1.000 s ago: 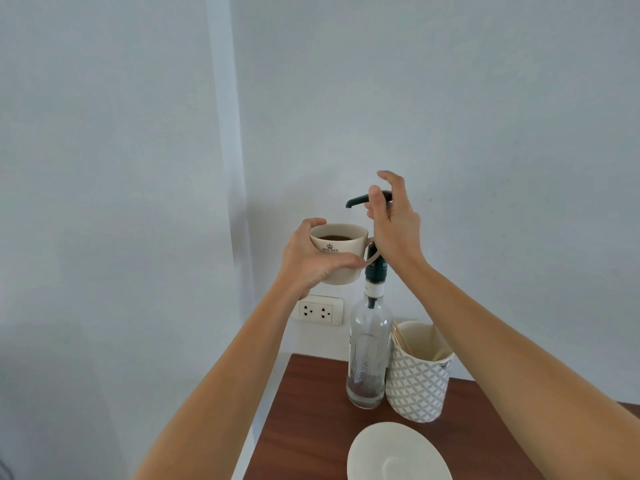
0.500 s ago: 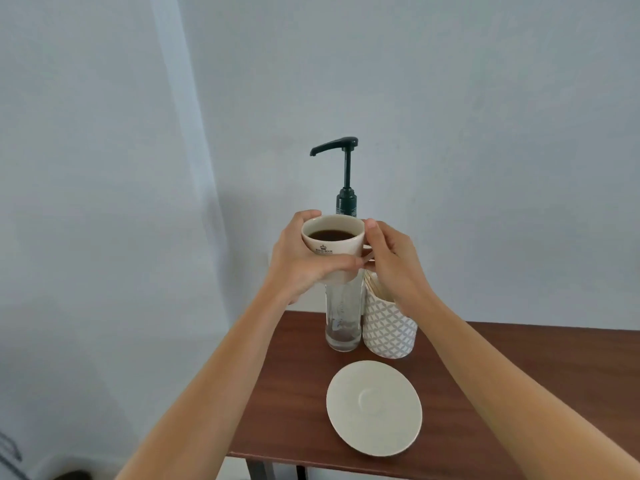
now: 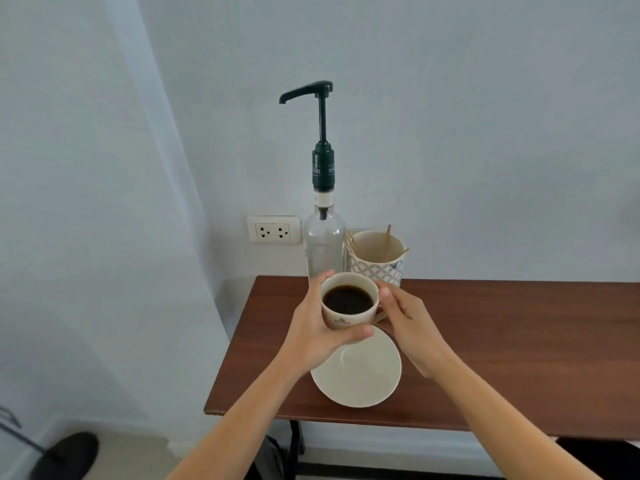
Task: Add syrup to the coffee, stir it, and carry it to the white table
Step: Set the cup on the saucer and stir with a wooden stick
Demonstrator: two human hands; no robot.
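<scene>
I have brought the cup [image 3: 349,301] down from under the pump spout [image 3: 304,91]; it now hangs just above the back rim of the saucer [image 3: 360,375], near the bench's [image 3: 502,341] left end, not yet set down. My left hand [image 3: 311,332] is wrapped around the cup's body, fingers [image 3: 360,330] clenched on its front wall, while my right hand [image 3: 412,327] pinches the handle side. The coffee surface looks dark and level. I judge the syrup step done, so stirring comes next: the stirrers stand in the patterned holder [image 3: 375,259] just beside the syrup bottle [image 3: 323,244] at the back edge. 1 second ago my right hand was pressing the pump head, the cup raised beneath it; half a second ago both hands already held the cup, higher up.
</scene>
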